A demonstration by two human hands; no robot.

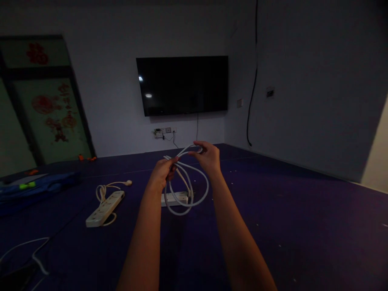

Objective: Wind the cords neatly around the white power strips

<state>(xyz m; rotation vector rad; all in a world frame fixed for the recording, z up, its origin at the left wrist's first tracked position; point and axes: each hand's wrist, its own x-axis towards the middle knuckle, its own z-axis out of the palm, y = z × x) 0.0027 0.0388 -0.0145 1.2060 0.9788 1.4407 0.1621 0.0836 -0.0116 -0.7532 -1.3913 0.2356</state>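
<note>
Hands [163, 171] over purple floor [309, 214] — dim room [109, 89]

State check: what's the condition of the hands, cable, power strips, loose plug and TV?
Left hand: closed on white cable
Right hand: pinching white cable
White cable: looped, held up
Left power strip: lying flat
Plug: unplugged
Other power strip: partly hidden
TV: screen dark
</note>
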